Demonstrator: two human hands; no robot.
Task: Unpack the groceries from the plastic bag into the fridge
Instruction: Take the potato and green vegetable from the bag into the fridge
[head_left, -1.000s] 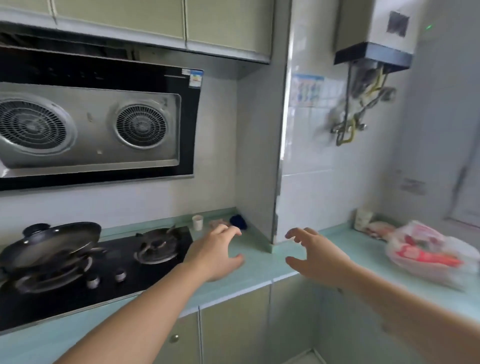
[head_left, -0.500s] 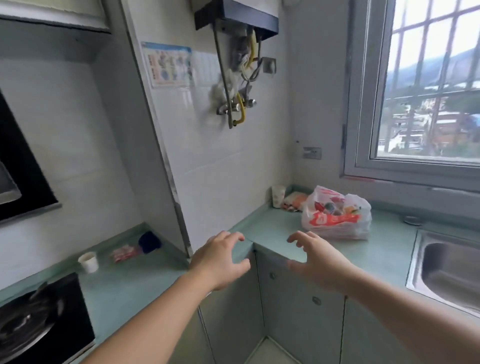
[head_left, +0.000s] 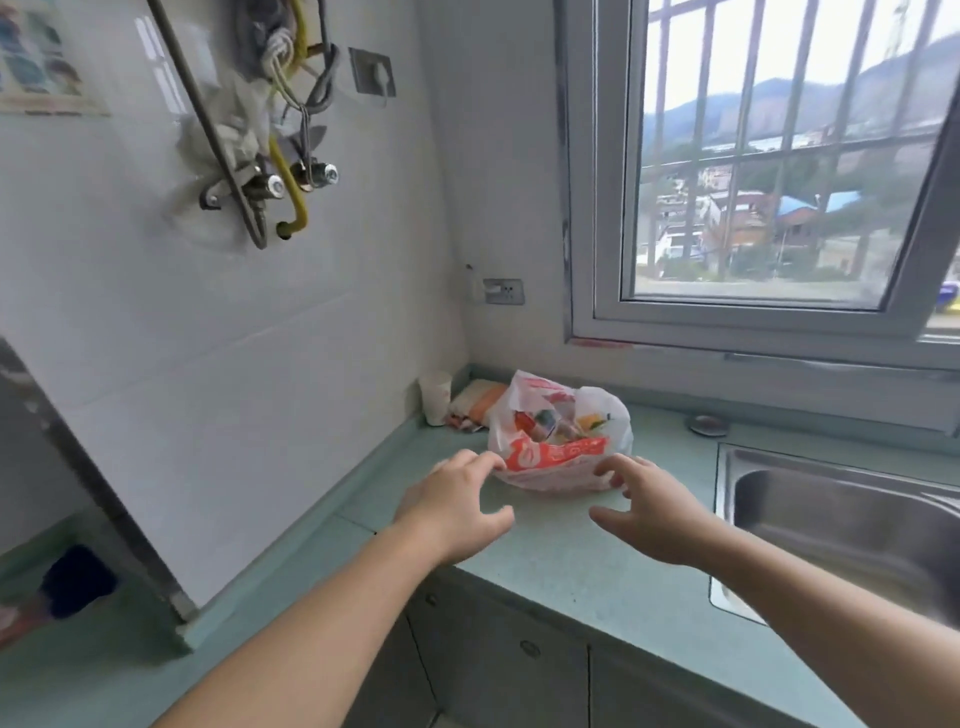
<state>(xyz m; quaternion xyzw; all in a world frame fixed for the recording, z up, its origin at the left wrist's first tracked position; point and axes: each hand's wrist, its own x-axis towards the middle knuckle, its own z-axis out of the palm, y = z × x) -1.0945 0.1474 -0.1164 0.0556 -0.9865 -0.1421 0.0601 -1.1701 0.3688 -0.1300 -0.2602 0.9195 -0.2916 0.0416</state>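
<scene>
Groceries sit inside a white plastic bag (head_left: 558, 441) with red print, resting on the pale green bench (head_left: 561, 561) at the centre of the frame, below the window (head_left: 753, 171). The left hand (head_left: 452, 512) hovers just at the bag's lower left edge, fingers (head_left: 480, 462) loosely spread and grasping nothing. The right hand (head_left: 652, 512) hovers at the bag's lower right edge, its fingers likewise relaxed and empty; whether either fingertip touches the plastic cannot be told. Behind the bag, in the corner, stand a paper cup (head_left: 435, 397) and an orange packet (head_left: 480, 402). A steel sink (head_left: 841, 525) lies at right.
</scene>
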